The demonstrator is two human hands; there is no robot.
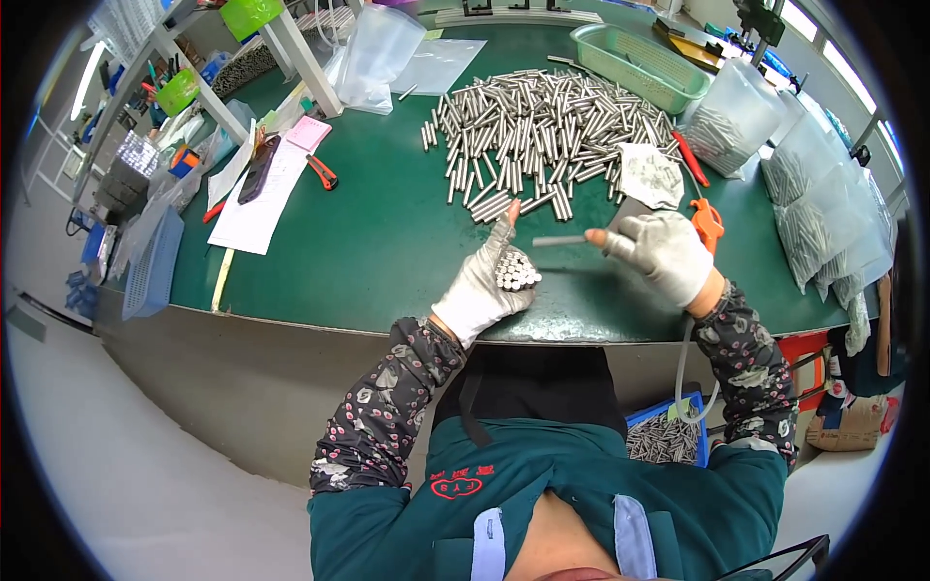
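My left hand [483, 289], in a white glove with bare fingertips, is closed around a bundle of metal pins [516, 271], their round ends facing up and right. My right hand [666, 257], gloved the same way, pinches a single grey metal pin [560, 241] that points left toward the bundle, apart from it. Beyond both hands a large heap of loose metal pins [542, 131] is spread over the green table [378, 242]. A crumpled white cloth [651, 176] lies at the heap's right edge, just past my right hand.
An orange air gun [707, 225] with a hose lies beside my right hand. Farther right stand clear bags of pins [728, 121]. A green basket [639, 68] is at the back. Papers [254, 218], a phone [259, 169] and a red cutter [323, 172] lie left. Below sits a blue crate [704, 426].
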